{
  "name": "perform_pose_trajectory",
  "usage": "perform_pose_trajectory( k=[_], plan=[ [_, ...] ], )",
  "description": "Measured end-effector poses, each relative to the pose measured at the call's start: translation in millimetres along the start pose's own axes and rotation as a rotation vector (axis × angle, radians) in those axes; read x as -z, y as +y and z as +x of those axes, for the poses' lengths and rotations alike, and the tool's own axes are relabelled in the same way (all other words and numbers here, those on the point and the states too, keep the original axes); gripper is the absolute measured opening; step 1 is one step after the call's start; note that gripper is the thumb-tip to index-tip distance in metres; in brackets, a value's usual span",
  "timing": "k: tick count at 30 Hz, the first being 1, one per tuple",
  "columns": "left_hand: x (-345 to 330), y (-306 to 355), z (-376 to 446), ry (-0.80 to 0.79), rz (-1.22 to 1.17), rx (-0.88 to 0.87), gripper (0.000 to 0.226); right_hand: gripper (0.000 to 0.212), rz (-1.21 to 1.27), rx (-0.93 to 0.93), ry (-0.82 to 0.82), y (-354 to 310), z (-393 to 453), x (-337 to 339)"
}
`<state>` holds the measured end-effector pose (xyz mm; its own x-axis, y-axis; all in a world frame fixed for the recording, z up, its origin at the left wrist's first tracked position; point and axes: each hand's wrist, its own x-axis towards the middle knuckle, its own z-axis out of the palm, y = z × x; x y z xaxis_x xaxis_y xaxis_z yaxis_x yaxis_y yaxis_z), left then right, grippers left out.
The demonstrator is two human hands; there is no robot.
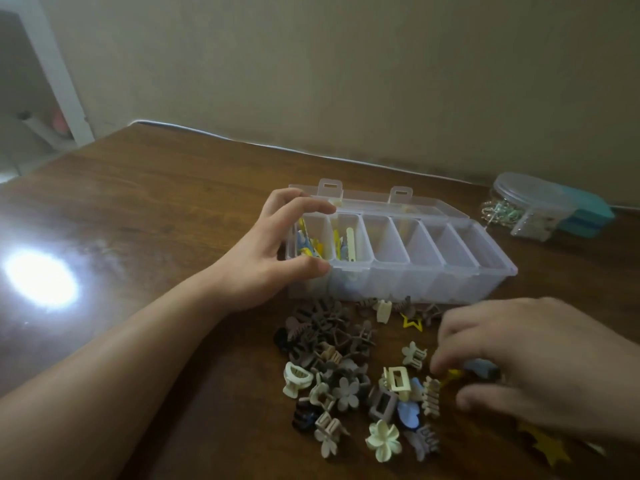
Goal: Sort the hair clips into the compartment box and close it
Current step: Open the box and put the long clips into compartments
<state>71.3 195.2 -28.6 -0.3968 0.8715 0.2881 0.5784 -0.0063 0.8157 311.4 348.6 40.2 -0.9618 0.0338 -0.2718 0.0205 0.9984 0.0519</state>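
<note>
A clear plastic compartment box [450, 271] lies open on the wooden table, its lid [398, 206] folded back. The two leftmost compartments hold yellow, blue and cream clips [323, 244]; the others look empty. My left hand [277, 254] grips the box's left end, thumb on the front wall and fingers over the back rim. In front of the box lies a pile of small hair clips [346, 372] in brown, cream, grey and blue. My right hand [530, 372] reaches into the pile's right side, fingertips pinching a small yellow clip [453, 374] beside a blue one [483, 368].
A clear round-lidded jar [530, 202] with small items lies at the back right beside a teal box [585, 213]. A yellow star clip [554, 452] lies near the front right. The wall runs along the table's far edge. Bright glare [41, 278] marks the table's left.
</note>
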Motion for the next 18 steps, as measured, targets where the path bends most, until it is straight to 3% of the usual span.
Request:
perform_pose_trajectory(
  k=[5,12,18],
  plan=[
    [0,1,-1,0.007,0.002,0.005,0.066,0.021,-0.038,-0.086,0.042,-3,3,-6],
    [1,1,-1,0.007,-0.004,0.006,0.066,0.016,-0.054,-0.09,0.104,-2,-1,-5],
    [1,1,-1,-0.007,-0.019,0.015,0.069,0.035,0.192,-0.035,-0.028,15,-15,22]
  ],
)
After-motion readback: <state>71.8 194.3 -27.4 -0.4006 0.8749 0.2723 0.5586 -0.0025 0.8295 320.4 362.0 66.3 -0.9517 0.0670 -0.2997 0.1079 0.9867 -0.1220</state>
